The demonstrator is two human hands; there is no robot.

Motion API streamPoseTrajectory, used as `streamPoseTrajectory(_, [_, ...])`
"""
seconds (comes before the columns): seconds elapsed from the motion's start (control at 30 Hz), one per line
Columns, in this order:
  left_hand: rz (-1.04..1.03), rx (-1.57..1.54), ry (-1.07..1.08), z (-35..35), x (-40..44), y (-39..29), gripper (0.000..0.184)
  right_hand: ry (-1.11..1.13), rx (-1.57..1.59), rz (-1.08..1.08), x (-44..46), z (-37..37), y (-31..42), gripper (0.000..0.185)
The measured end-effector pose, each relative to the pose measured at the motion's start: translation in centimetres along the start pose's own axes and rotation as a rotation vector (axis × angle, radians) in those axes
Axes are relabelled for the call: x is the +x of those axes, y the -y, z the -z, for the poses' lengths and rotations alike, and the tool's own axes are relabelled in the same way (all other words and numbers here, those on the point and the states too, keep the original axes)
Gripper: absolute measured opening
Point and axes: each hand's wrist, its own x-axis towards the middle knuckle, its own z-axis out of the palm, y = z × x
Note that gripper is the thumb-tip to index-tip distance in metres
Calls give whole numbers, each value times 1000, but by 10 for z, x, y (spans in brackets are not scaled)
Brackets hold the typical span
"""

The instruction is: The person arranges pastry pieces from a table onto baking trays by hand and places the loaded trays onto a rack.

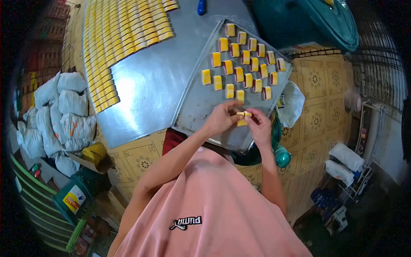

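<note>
My left hand (220,119) and my right hand (259,127) meet over the near part of a grey metal tray (195,112). Between their fingertips is a small yellow dough piece (244,114), pinched from both sides. Just under it, another yellow bit shows, partly hidden by the fingers. Several yellow pieces with dark red filling (238,74) stand in rows on the far half of the tray. The closest of them (240,95) sits right beyond my fingers.
Left of the tray, a shiny metal table (145,94) bears long rows of cut yellow dough (128,25). A blue-handled tool (201,7) lies at its far edge. A green bin (312,21) stands behind the tray, and white sacks (64,115) are piled at the left.
</note>
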Motion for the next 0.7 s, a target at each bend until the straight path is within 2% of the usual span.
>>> streamPoseTrajectory(0.03, [-2, 0, 17, -6, 3, -5, 43, -16, -3, -2, 0, 10, -3, 29])
streamPoseTrajectory(0.1, [-34, 185, -153, -18, 6, -19, 39, -336, -31, 37, 3, 26, -8, 25])
streamPoseTrajectory(0.13, [-41, 248, -207, -23, 6, -27, 37, -404, -14, 40, 8, 33, -1, 24])
streamPoseTrajectory(0.17, [-128, 437, -216, -27, 10, -36, 34, -418, -9, 36, 12, 35, 5, 24])
streamPoseTrajectory(0.2, [-219, 623, -221, -29, 15, -41, 32, -329, -140, 32, 15, 38, 14, 25])
streamPoseTrajectory(0.23, [-225, 625, -202, -30, 26, -37, 32, -241, -272, 28, 19, 40, 18, 26])
streamPoseTrajectory(0.3, [-554, 1073, -253, -30, 48, -34, 33, -213, -625, 373, 34, 35, 2, 30])
streamPoseTrajectory(0.33, [-653, 1070, -287, -25, 50, -38, 34, -278, -598, 367, 29, 30, 3, 29])
streamPoseTrajectory(0.4, [-628, 1007, -292, -10, 40, -57, 32, -334, -559, 383, 25, 23, 10, 28])
streamPoseTrajectory(0.47, [-552, 849, -321, 13, 13, -57, 29, -396, -352, 151, -1, 4, 15, 27])
streamPoseTrajectory(0.5, [-535, 893, -359, 33, 5, -48, 29, -396, -248, 124, -8, -12, 16, 25])
streamPoseTrajectory(0.57, [-473, 779, -403, 80, -16, -20, 26, -302, -309, 212, -14, -49, 13, 23])
streamPoseTrajectory(0.6, [-441, 662, -466, 105, -31, -15, 20, -257, -244, 164, -16, -75, 8, 22])
streamPoseTrajectory(0.63, [-431, 707, -507, 136, -49, -16, 20, -221, -199, 185, -13, -105, 17, 22])
streamPoseTrajectory(0.7, [-263, 537, -521, 187, -76, -17, 18, 5, -209, 213, -11, -147, 44, 21])
